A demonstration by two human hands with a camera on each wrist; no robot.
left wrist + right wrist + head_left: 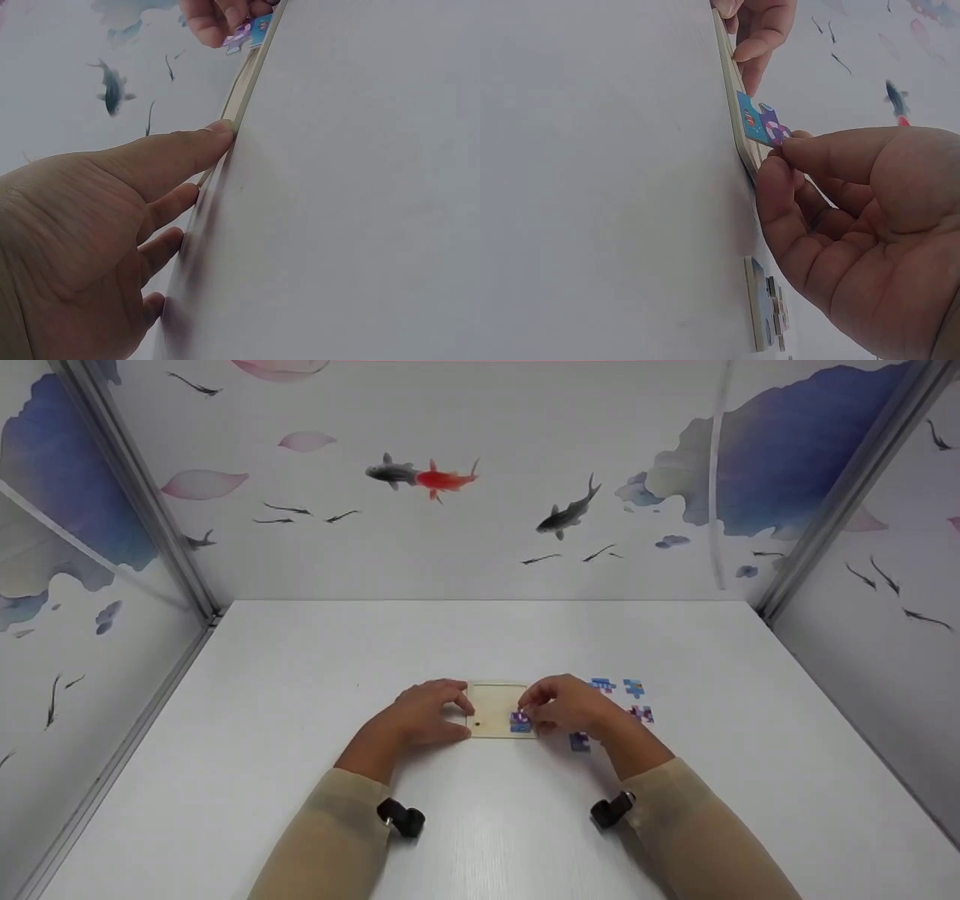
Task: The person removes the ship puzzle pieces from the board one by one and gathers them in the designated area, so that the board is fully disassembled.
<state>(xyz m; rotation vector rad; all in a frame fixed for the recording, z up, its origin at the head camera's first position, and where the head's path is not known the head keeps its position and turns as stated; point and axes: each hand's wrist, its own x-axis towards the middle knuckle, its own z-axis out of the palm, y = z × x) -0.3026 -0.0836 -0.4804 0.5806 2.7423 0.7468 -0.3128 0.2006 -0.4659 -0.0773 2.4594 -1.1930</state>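
Observation:
A shallow pale wooden puzzle tray (pixel 491 701) lies on the table between the hands. My left hand (pixel 427 711) rests at its left end; in the left wrist view the thumb (pixel 184 150) presses the near edge and the other fingers extend along the side. My right hand (pixel 566 705) pinches a purple jigsaw piece (pixel 775 132) between thumb and forefinger over the tray's right part. Right against that piece is a blue jigsaw piece (pixel 520 727) near the tray's near right corner. The right fingertips partly hide the purple piece.
Several loose jigsaw pieces (pixel 634 688) lie right of the tray, some partly hidden by the right hand and forearm. A white table (pixel 300 660) carries everything. Printed panels (pixel 480 547) with fish and leaves stand at the back and sides.

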